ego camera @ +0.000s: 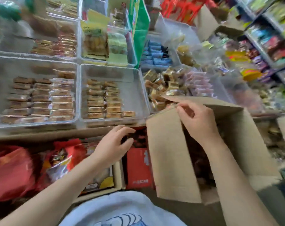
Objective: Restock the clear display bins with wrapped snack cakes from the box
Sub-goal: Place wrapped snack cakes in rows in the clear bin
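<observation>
Both hands empty; right hand (197, 121) fingertips touch box (169, 154) flap

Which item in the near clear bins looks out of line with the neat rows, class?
In the near right bin, one wrapped cake lies alone beside the two tidy columns, at the front edge, starting a third column that is otherwise bare. The near left bin holds full, even rows.
</observation>
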`<state>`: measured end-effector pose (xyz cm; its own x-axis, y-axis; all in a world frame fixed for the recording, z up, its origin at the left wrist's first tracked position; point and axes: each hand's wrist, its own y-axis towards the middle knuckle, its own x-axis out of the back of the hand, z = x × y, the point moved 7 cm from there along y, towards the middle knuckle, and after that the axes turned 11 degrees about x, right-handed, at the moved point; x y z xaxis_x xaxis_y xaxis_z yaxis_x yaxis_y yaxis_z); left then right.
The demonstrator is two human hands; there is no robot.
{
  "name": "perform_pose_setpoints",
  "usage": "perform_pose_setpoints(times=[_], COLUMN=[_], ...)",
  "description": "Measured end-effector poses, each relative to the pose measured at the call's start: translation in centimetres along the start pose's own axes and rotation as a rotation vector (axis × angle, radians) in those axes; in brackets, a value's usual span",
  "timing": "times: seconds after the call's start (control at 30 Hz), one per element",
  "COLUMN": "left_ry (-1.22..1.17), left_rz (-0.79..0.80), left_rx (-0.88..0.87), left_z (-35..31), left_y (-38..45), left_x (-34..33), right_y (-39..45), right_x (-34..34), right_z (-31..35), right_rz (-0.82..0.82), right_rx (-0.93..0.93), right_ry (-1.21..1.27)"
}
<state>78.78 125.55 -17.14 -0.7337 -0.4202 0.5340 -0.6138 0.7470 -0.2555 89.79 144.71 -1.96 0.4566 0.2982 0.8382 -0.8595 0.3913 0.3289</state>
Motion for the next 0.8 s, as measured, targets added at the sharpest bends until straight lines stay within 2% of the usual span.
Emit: perform_pose_setpoints(times=[0.1,0.27,0.4,0.47,0.67,0.73,0.8], left_ry=[-0.173,-0.385,-0.402,-0.371,-0.433,-0.459,-0.475], left_rz=[0.095,0.146,-0.058,-0.104,-0.151,-0.151,-0.146], left_rx=[0.059,0.171,0.245,0.253,0.285,0.296,0.304], left_z=[-5.5,-11.0,-9.9,-9.6,-10.1,-9.9,-9.8], left_y=[0.4,1.0,1.7,1.4,1.1,1.0,0.9], left_x=[-5.6,-13.5,-14.4,-14.1,-14.5,-14.7,-14.8], right_y=[-2.5,-5.3,-6.7,-7.8,-10.4,-11.6,-12.8], right_x=[1.6,-2.4,-9.4,-12.6,-20.8,-22.7,-23.9], right_z=[-6.7,-16.1,-23.4,-26.3,-28.7,-26.8,-25.1], right_rz=[0.115,0.484,0.786,0.894,1.004,1.078,1.059], right_rx=[-0.072,-0.138,-0.178,-0.203,-0.291,-0.367,-0.492], right_ry=[-0.085,-0.169,-0.213,-0.189,0.054,0.228,0.429])
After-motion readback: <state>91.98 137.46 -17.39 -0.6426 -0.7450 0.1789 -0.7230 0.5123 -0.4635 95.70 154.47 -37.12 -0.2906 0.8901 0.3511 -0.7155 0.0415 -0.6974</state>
